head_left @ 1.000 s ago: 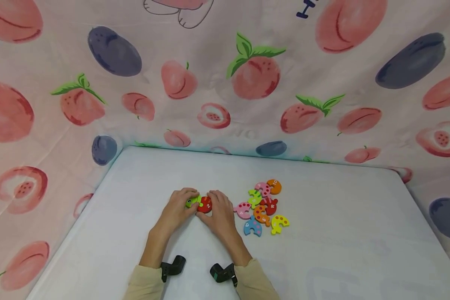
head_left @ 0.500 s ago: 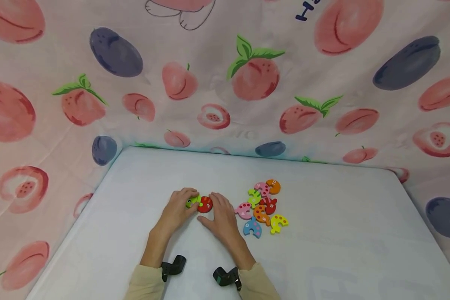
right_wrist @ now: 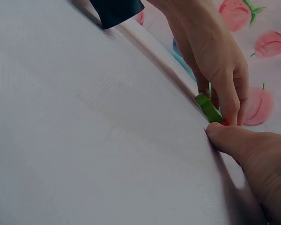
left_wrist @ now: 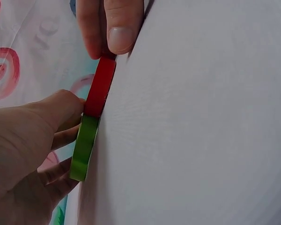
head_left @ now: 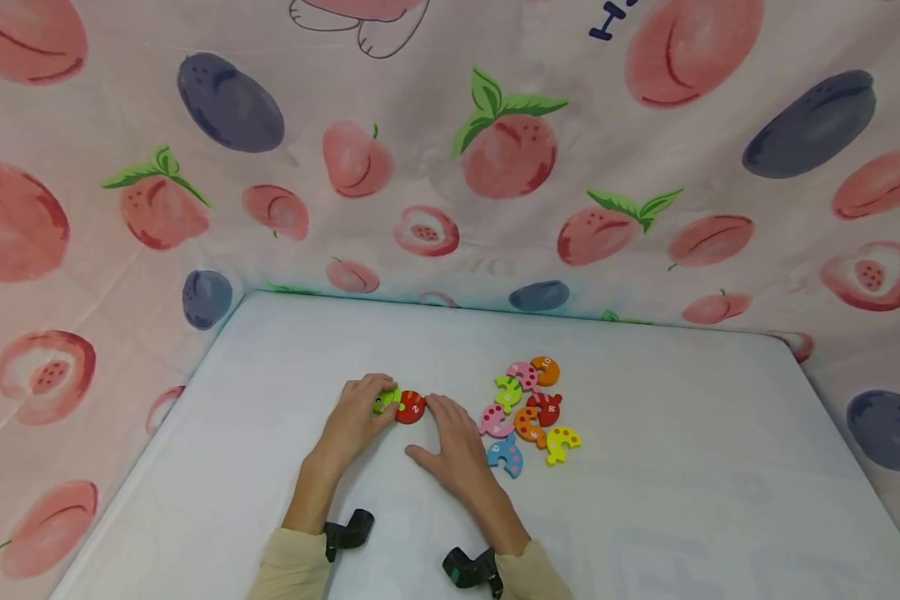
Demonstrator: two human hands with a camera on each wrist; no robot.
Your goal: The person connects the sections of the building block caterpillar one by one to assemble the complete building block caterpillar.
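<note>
A green puzzle piece [head_left: 387, 399] with a small eye lies on the table, joined to a round red puzzle piece [head_left: 411, 407] marked 2. My left hand [head_left: 354, 418] holds the green piece between thumb and fingers, the thumb close to the seam. In the left wrist view the green piece's edge [left_wrist: 85, 147] lines up with the red one's edge [left_wrist: 100, 86]. My right hand [head_left: 459, 448] lies flat and spread right of the red piece, index fingertip close to its rim. Its outer side borders the pink puzzle piece [head_left: 497, 420] in the loose group.
Right of the right hand lie several loose numbered pieces, among them a blue one [head_left: 506, 457], a yellow one [head_left: 562, 444] and an orange one [head_left: 545, 370]. A white table [head_left: 705, 450] bears them all. Fruit-print cloth [head_left: 435, 150] hangs behind and at the left.
My right hand has drawn off the red piece toward the right and nearer me. Several loose pieces have shifted slightly, the pink and orange ones rightward. The left hand has stayed put.
</note>
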